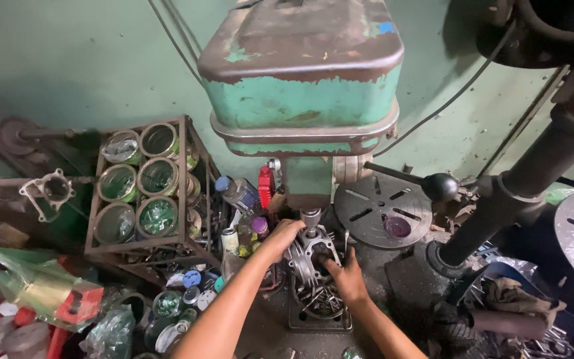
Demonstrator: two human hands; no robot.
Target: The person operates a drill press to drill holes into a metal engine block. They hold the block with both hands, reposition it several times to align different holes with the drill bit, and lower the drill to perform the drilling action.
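Note:
A finned metal engine part [311,258] stands on the drill press base, right under the chuck [311,219] of a worn green drill press [303,100]. My left hand [280,238] grips the part's upper left edge. My right hand [345,276] presses against its lower right side. Metal shavings and scrap [319,301] lie in the slotted base below the part.
A rusty wire rack [144,193] with several open tins stands at the left. Bottles and small cans [244,199] crowd beside the column. A round slotted table [383,209] and a black-knobbed feed lever [438,187] are at the right, with a dark pole [519,186] beyond.

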